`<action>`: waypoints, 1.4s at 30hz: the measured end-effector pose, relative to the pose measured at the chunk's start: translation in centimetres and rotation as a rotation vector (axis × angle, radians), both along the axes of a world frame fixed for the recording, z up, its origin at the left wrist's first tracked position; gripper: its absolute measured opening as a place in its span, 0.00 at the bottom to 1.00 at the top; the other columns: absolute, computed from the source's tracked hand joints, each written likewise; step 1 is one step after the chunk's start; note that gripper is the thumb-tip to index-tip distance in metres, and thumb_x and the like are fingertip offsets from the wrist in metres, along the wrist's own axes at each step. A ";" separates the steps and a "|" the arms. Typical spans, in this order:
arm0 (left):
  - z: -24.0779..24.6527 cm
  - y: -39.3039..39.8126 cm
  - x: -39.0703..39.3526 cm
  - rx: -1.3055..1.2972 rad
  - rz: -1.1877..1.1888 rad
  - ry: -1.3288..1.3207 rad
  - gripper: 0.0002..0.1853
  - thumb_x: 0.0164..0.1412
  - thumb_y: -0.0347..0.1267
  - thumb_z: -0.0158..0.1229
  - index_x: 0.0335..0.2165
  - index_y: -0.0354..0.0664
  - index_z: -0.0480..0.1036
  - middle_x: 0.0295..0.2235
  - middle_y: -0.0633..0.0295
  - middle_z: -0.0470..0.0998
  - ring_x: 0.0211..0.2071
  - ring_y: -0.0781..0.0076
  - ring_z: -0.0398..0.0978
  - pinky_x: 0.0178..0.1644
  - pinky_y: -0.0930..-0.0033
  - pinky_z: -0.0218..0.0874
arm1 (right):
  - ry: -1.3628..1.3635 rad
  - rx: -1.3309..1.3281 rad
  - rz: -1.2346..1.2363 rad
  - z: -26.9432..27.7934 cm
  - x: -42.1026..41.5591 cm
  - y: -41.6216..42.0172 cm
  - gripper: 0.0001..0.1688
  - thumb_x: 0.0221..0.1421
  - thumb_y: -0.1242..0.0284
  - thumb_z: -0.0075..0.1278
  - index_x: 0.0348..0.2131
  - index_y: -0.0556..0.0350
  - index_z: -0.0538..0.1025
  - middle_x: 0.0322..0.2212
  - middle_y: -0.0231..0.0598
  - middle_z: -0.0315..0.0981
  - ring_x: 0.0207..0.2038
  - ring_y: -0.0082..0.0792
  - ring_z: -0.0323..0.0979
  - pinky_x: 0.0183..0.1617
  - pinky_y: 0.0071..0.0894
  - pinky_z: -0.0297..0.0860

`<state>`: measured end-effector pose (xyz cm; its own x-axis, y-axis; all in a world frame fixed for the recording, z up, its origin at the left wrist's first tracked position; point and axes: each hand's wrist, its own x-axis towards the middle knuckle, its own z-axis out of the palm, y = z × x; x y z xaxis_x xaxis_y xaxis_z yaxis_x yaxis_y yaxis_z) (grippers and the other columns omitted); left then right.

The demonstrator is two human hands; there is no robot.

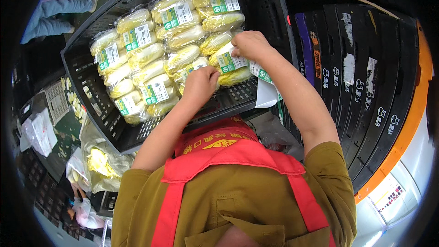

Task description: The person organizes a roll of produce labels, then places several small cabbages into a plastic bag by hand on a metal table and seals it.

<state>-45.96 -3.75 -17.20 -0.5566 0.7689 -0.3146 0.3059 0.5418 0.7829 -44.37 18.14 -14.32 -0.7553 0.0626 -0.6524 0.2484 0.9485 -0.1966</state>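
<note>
Rows of plastic-wrapped napa cabbage packs (145,51) lie in a black plastic crate (118,144), most bearing a white and green label. My right hand (252,45) is over the pack at the right end of the near row, its bent fingers at the edge of that pack's label (230,60). A strip of printed labels on white backing (267,93) hangs over the crate's near rim, below my right forearm. My left hand (202,81), fingers curled together, rests at the neighbouring labelled pack; whether anything is pinched in it cannot be told.
Black crates (346,85) are stacked at the right beside an orange edge (411,137). A clear bag with yellow leaves (101,163) stands at the lower left. Another person's legs (55,13) show at the upper left, and a further person (87,212) is at the lower left.
</note>
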 end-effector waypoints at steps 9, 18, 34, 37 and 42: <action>-1.8 4.4 0.3 0.157 -0.200 -0.040 0.08 0.54 0.27 0.56 0.35 0.38 0.70 0.36 0.50 0.72 0.39 0.47 0.71 0.43 0.53 0.62 | -0.170 -0.048 -0.217 4.0 0.3 1.7 0.23 0.37 0.59 0.64 0.31 0.58 0.81 0.30 0.49 0.79 0.37 0.47 0.77 0.41 0.40 0.71; -0.4 8.8 -0.4 -0.133 -0.398 0.088 0.09 0.59 0.32 0.51 0.39 0.44 0.68 0.29 0.47 0.78 0.34 0.42 0.75 0.37 0.49 0.65 | 0.410 0.011 -0.537 23.6 11.3 1.4 0.09 0.43 0.73 0.55 0.27 0.61 0.75 0.23 0.48 0.73 0.27 0.44 0.74 0.32 0.35 0.68; 17.0 8.5 14.9 0.248 -1.002 -0.918 0.15 0.65 0.31 0.52 0.46 0.34 0.73 0.42 0.60 0.79 0.44 0.76 0.74 0.50 0.72 0.63 | 1.958 0.810 -1.092 35.4 39.4 -10.3 0.11 0.60 0.74 0.52 0.41 0.61 0.78 0.35 0.36 0.80 0.35 0.20 0.75 0.41 0.15 0.68; 23.4 10.0 19.2 0.409 -1.202 -0.909 0.17 0.66 0.32 0.51 0.49 0.32 0.70 0.42 0.60 0.77 0.44 0.77 0.72 0.51 0.71 0.63 | 2.173 0.616 -1.274 33.0 46.0 -13.5 0.12 0.56 0.76 0.54 0.41 0.60 0.78 0.35 0.34 0.79 0.37 0.21 0.74 0.44 0.18 0.67; 32.9 12.2 28.9 0.355 -1.503 -1.073 0.22 0.64 0.29 0.52 0.55 0.35 0.64 0.50 0.63 0.72 0.50 0.78 0.67 0.55 0.72 0.58 | 2.218 0.534 -1.351 32.9 49.2 -16.3 0.10 0.57 0.76 0.54 0.37 0.65 0.77 0.29 0.28 0.76 0.31 0.15 0.70 0.35 0.16 0.65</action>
<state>-17.04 8.48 15.65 0.8541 0.4633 0.2364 -0.3221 0.1141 0.9398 4.78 1.83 18.62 0.5124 0.5544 0.6558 0.2887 0.6080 -0.7396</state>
